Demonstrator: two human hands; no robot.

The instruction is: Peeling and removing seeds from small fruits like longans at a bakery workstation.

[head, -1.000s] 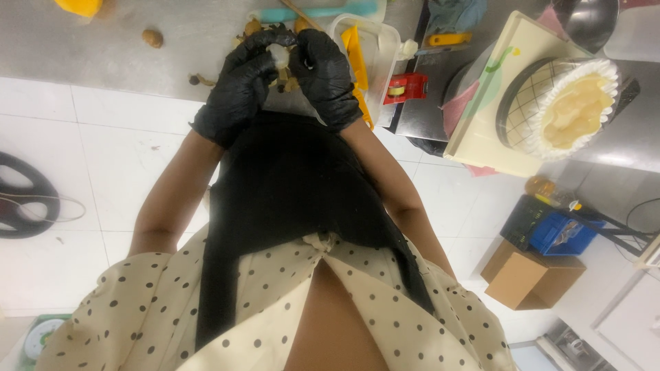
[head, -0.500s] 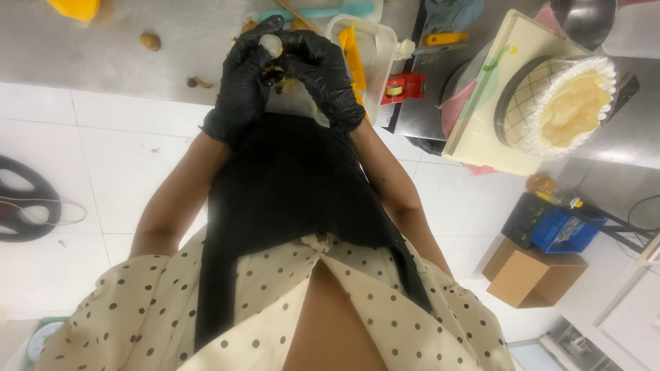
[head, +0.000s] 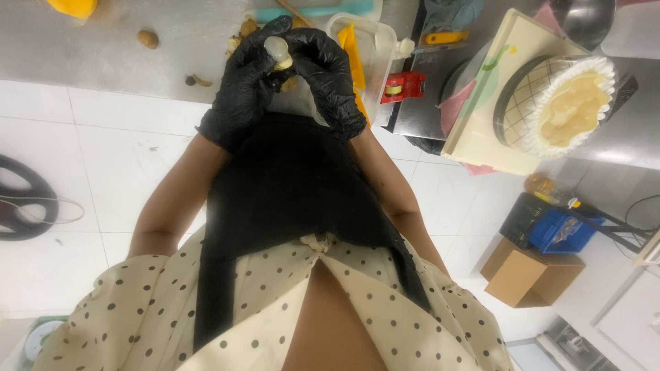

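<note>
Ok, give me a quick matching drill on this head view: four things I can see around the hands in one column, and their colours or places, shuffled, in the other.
Things:
1. peeled pale piece
2. left hand and right hand
3. cardboard box
4. tape dispenser

Descriptions:
A. red, at the counter edge right of the hands
B. brown, on the white tiled floor
C. in black gloves, close together over the counter
D. pinched between the gloved fingertips

Pairs: 1-D, 2-C, 3-B, 4-A
</note>
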